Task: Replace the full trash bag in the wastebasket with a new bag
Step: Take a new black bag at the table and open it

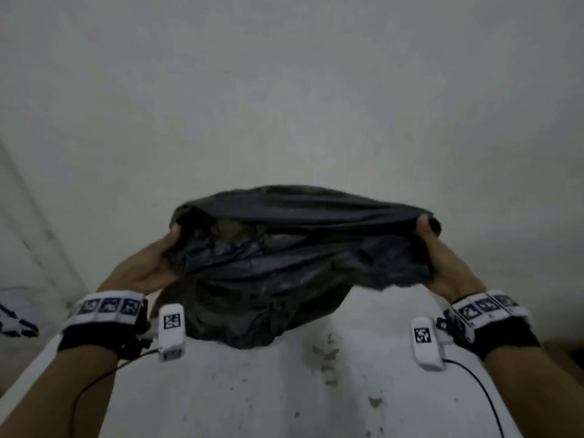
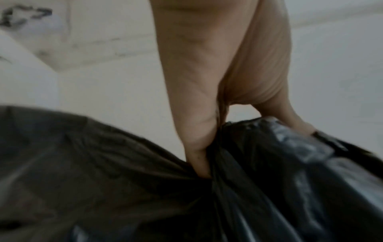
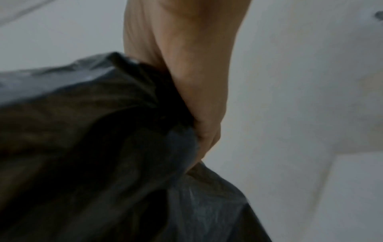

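A black trash bag (image 1: 284, 263) hangs in mid-air between my two hands, its mouth stretched wide. Some brownish rubbish shows inside near the left of the opening. My left hand (image 1: 151, 260) grips the bag's left rim, thumb on top. My right hand (image 1: 439, 257) grips the right rim. In the left wrist view my fingers (image 2: 199, 147) pinch bunched black plastic (image 2: 269, 180). The right wrist view shows my right hand (image 3: 199, 114) curled round gathered plastic (image 3: 93, 147). No wastebasket is in view.
A white surface (image 1: 268, 390) with chipped, stained spots lies below the bag. A pale wall (image 1: 284, 90) fills the background. At the far left edge lies a white cloth with dark markings (image 1: 15, 320). Cables run from both wrist cameras.
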